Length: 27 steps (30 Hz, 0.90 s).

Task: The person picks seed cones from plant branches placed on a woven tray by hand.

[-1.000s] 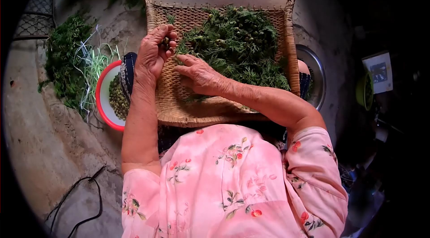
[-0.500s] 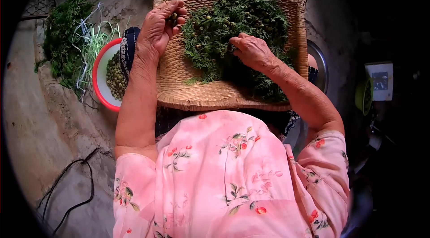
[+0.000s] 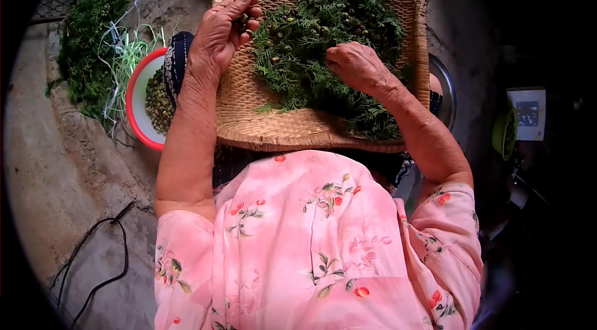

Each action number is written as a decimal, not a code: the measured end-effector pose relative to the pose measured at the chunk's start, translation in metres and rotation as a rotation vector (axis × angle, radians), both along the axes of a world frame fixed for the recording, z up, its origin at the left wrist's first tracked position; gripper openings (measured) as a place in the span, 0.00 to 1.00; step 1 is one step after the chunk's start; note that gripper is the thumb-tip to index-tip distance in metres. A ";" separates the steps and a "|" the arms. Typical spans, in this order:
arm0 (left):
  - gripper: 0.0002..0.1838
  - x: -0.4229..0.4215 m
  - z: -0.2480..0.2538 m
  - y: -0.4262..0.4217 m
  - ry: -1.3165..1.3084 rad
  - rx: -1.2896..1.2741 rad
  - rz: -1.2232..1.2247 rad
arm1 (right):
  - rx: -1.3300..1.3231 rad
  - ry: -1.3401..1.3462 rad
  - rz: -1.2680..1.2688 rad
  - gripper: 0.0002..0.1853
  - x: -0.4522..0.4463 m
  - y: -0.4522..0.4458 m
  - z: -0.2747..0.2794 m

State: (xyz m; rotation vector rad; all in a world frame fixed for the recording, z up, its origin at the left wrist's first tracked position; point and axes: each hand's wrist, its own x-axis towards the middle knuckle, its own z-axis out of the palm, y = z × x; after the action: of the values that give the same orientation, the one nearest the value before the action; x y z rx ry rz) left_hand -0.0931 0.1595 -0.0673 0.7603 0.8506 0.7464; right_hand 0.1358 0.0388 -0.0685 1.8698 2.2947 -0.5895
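Observation:
A woven basket tray (image 3: 242, 120) lies across my lap with a heap of green sprigs and small round cones (image 3: 298, 50) on it. Over the tray's left side, my left hand (image 3: 225, 28) is curled, palm up, around several small cones. My right hand (image 3: 357, 64) is on the middle of the heap, back upward, its fingers bent together among the sprigs. Whatever is between those fingertips is hidden. To the left stands a red-rimmed white bowl (image 3: 132, 101) holding many small greenish cones.
Cut greenery (image 3: 90, 50) and pale plastic strips (image 3: 124, 59) lie on the floor at left. A metal basin (image 3: 449, 91) is partly visible right of the tray. Farther right is a green container (image 3: 504, 134). A black cable (image 3: 126, 255) lies at lower left.
My right hand has moved from beside my left hand to the heap, and its fingers have closed there. My left hand still holds the cones. The view has shifted, so the tray appears higher.

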 end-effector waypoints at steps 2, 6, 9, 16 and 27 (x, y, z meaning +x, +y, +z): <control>0.13 0.000 0.000 -0.001 0.018 0.016 -0.009 | 0.148 0.376 -0.075 0.06 -0.012 -0.001 -0.011; 0.13 -0.001 0.001 -0.002 0.024 0.004 0.007 | -0.045 0.640 -0.095 0.08 -0.032 -0.002 -0.030; 0.12 0.000 0.002 -0.003 0.014 0.011 -0.008 | -0.021 0.209 -0.095 0.10 -0.026 -0.004 -0.048; 0.13 0.008 -0.002 -0.008 0.122 0.071 -0.159 | 0.204 0.341 -0.247 0.08 -0.023 0.007 -0.014; 0.19 0.018 0.008 -0.023 0.102 -0.141 -0.312 | -0.019 0.686 -0.206 0.15 -0.015 0.016 0.001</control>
State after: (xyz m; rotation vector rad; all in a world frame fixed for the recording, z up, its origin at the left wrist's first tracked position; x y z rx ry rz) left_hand -0.0748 0.1365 -0.0589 0.7866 0.8426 0.3690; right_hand 0.1212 0.0550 -0.0673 2.1514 2.4350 -1.4718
